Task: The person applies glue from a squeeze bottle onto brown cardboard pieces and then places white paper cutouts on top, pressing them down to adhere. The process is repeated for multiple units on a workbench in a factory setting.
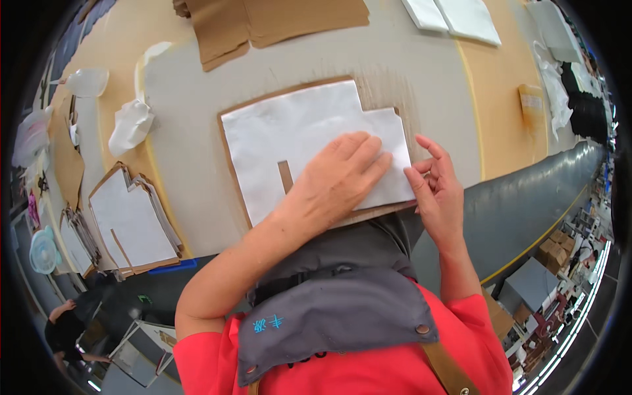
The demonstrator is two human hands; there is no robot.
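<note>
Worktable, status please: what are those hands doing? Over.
Left hand on white sheet. Right hand at its right edge. Crumpled white item off left, apart from it.

Pale-blue fan (44, 251) at far left, black bundle (588, 117) and cardboard boxes (558, 247) at far right.

So the left arm (260, 240) is bent at the elbow and slants up and across the front of the body, with the left hand (343, 172) palm down and its fingers (364, 153) stretched out pretty flat toward the right. The right forearm (457, 266) comes up much straighter, and the right hand (438, 187) has its thumb (421, 187) angled up-left, index finger (434, 150) raised clear of it, the rest curled in, tbh can't tell if they touch the thumb.
</note>
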